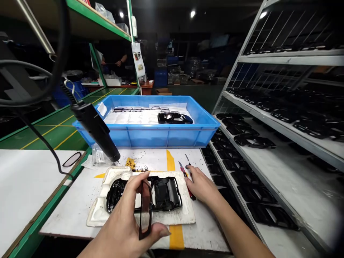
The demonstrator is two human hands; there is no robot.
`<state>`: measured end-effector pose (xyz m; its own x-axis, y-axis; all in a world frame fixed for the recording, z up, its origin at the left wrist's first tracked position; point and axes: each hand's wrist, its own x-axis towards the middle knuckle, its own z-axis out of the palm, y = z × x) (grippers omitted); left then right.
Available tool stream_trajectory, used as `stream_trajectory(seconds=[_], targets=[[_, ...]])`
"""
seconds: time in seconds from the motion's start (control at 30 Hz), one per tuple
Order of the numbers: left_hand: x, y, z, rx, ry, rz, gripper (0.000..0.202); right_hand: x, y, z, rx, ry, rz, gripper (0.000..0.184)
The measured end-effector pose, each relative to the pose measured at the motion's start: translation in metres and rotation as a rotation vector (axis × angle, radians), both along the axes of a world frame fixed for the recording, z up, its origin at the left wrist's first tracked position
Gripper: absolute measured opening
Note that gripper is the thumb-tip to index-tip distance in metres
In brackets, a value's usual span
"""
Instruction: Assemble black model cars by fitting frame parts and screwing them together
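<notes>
Dark glasses frame [146, 211] clamped in left hand [123, 218]; right hand [201, 186] held open just beside red-handled craft knife [185, 175], near black plastic housing [166, 193] on white foam tray [185, 215].

You're on a factory workshop floor, small-parts line. Evidence: green floor with yellow lines [56, 132], white steel racks [279, 104] loaded with black moulded plastic parts [255, 193], a blue plastic crate [161, 136] of parts, a corded black hand tool [94, 129] hanging over your bench, a craft knife [183, 173], and a co-worker [118, 59] by green shelving [99, 21].
</notes>
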<state>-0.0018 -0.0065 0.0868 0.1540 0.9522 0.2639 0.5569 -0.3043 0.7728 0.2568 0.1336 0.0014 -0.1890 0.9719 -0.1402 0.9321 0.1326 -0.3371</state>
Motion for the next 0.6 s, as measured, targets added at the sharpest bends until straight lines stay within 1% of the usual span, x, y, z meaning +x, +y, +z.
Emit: stream_trajectory(seconds=[0.13,0.27,0.4,0.53,0.6], targets=[[-0.007,-0.002,-0.006,0.001,-0.051,0.028,0.08,-0.003,0.014,0.001,-0.049,0.03,0.035,0.041],[-0.01,-0.003,-0.006,-0.02,-0.085,0.03,0.082,-0.013,0.02,-0.005,-0.065,0.031,-0.01,0.035],[-0.009,-0.002,-0.005,-0.05,-0.086,0.056,0.085,-0.019,0.022,-0.009,-0.077,0.015,-0.034,0.041],[-0.006,0.001,-0.006,0.033,0.01,0.073,0.091,-0.022,0.032,-0.006,-0.15,0.01,-0.074,0.031],[-0.006,-0.002,-0.011,0.088,0.043,0.075,0.086,-0.024,0.028,0.0,-0.181,0.021,-0.125,0.03]])
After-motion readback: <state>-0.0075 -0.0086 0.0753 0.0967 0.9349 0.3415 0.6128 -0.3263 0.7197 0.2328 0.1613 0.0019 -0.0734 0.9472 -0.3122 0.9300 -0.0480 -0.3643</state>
